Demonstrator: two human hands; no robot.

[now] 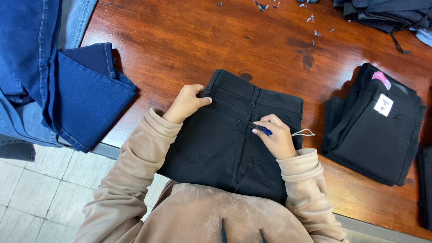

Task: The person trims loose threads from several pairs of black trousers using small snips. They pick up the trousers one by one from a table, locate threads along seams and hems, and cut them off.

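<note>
Bench [189, 40] is dark red-brown polished wood, glossy, with a few dark stains mid-surface. Black jeans [225, 135] lie flat at the near edge, waistband pointing to the far side, back pocket facing up, lower part hanging off toward the person. Matte black denim, visible seams.

Left hand [186, 102]: loosely curled, fingers and thumb pressed on the waistband's left corner, pinning the fabric. Right hand [276, 135]: closed around a small blue-handled snipper [261, 129], tip at the centre back seam just under the waistband. White loop [303, 132] sticks out from beside the right hand; can't tell what it's attached to.

Around:
- Folded black jeans stack [373, 130] near the right edge, well apart from the work piece. 2 tags on top: 1 pink strip [381, 80], 1 white rectangular tag [383, 105] with dark print.
- Blue denim [67, 90] draped over the left edge, mid-blue with lighter stitching, hem folded back.
- Dark grey garment pile [387, 13] at the far right corner.
- Small thread and fabric scraps [315, 27] scattered along the far edge.
- More black fabric [425, 184] at the extreme right edge.

Nothing sits between the hands and the jeans. Tan fleecy sleeves [135, 171] cover both arms. Pale tiled floor [36, 198] below left.
</note>
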